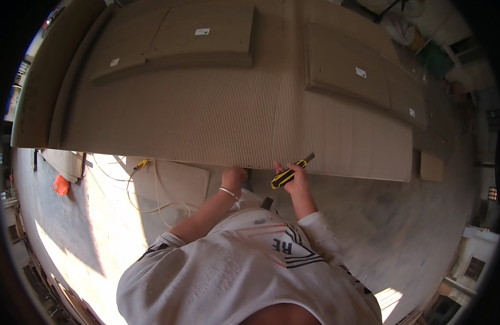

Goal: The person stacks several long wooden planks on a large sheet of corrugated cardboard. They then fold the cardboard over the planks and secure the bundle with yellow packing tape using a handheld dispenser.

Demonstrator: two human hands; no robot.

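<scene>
A large sheet of corrugated cardboard with fine ribs lies across the work surface before me. At its near edge is my left hand, its fingers curled; whether it grips the edge or anything else is hidden. My right hand is just below the same edge, further right, and holds a yellow-and-black utility knife. The knife's blade is out and points up and to the right, over the cardboard.
Flat cardboard pieces with labels lie on the sheet at upper left and upper right. A cardboard roll stands at far left. On the floor are a pale hose with a yellow air gun and an orange bag.
</scene>
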